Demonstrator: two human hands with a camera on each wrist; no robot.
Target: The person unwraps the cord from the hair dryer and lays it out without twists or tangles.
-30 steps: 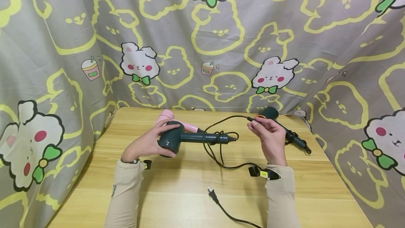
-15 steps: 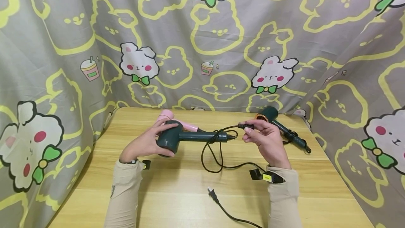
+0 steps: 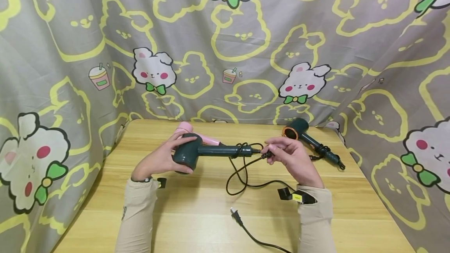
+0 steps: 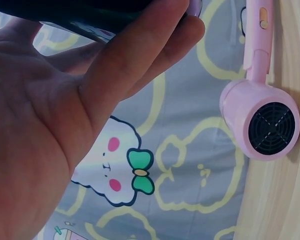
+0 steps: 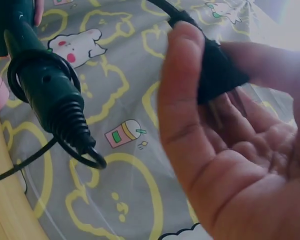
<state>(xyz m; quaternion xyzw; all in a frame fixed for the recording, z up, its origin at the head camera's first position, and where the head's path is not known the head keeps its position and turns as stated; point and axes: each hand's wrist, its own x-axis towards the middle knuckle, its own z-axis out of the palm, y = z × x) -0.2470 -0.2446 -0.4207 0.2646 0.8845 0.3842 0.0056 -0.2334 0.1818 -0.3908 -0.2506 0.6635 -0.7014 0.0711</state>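
My left hand (image 3: 158, 161) grips the round head of a dark green hair dryer (image 3: 218, 151), held above the table with its handle pointing right. Black cord is looped round the handle's end and hangs below it in a loose loop. In my right hand (image 3: 290, 158), thumb and finger pinch the cord's black plug (image 5: 217, 72); its metal prongs face the palm in the right wrist view. Behind the held dryer lies a pink hair dryer (image 3: 209, 139), partly covered in the head view. The left wrist view shows its black grille (image 4: 272, 128).
A second dark green hair dryer (image 3: 311, 138) with a copper ring lies at the back right, cord wrapped round its handle. Another black plug (image 3: 237, 216) lies at the front of the wooden table (image 3: 197, 214), its cord leaving the bottom edge. Patterned curtains (image 3: 197, 38) surround the table.
My right hand has brought the plug left and down, close to the end of the dryer's handle, and the cord has slackened into a loop. The left hand stays nearly still.
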